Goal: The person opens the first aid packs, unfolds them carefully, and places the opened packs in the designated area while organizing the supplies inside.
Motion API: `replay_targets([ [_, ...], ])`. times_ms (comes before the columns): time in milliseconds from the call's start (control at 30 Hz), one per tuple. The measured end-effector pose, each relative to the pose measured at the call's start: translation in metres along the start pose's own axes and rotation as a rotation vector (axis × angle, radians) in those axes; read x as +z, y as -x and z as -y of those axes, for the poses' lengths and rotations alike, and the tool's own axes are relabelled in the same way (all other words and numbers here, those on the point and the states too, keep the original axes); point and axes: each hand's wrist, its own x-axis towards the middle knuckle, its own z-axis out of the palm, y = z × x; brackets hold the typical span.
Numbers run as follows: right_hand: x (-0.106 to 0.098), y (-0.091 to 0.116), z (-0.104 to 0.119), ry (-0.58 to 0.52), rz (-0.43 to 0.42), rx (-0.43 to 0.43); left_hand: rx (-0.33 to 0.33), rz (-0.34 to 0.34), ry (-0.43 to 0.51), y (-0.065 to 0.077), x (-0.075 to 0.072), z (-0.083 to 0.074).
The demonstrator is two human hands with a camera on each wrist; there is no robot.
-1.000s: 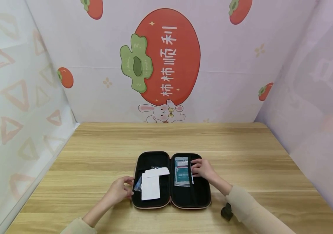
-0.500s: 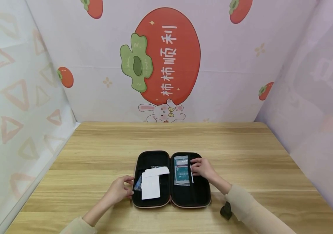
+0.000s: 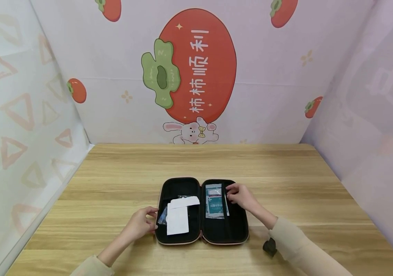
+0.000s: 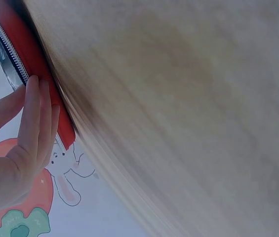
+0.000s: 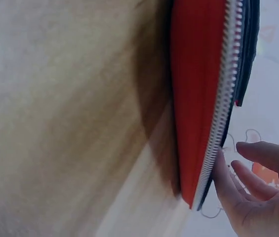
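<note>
A zippered case (image 3: 213, 232) lies open flat on the table, black inside and red outside in the wrist views. My left hand (image 3: 139, 223) rests its straight fingers against the case's left edge, touching the red side (image 4: 28, 42) near the zipper. Over the right half is my right hand (image 3: 242, 197), its fingers loosely bent and apart at the rim, with nothing visible between them. Next to it, teal-and-white sachets (image 3: 214, 207) sit under a black elastic strap (image 3: 224, 203). White paper packets (image 3: 178, 221) and a bluish clear packet (image 3: 163, 217) lie in the left half.
A wooden table (image 3: 196, 161) stretches to the patterned backdrop (image 3: 268, 76). White patterned sheets hang on both sides. A small dark object (image 3: 269, 247) is beside the right sleeve (image 3: 294, 243).
My right hand has drawn slightly right, away from the sachets and the strap. The left hand and the case stay as they were.
</note>
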Motion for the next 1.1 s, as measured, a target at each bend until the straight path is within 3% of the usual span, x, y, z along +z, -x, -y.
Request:
replay_targets([
  [200, -0.001, 0.001, 0.011, 0.169, 0.005, -0.145, -0.014, -0.002, 0.013, 0.001, 0.000, -0.001],
  [467, 0.006, -0.001, 0.022, 0.135, 0.140, -0.266, -0.014, -0.005, 0.006, 0.001, 0.000, -0.002],
  [633, 0.015, -0.002, 0.030, 0.174, 0.185, -0.350, -0.013, 0.000, 0.009, 0.001, 0.000, -0.002],
  [1100, 0.042, -0.007, 0.054, 0.236, 0.299, -0.384, 0.002, 0.002, 0.001, 0.000, -0.001, 0.000],
])
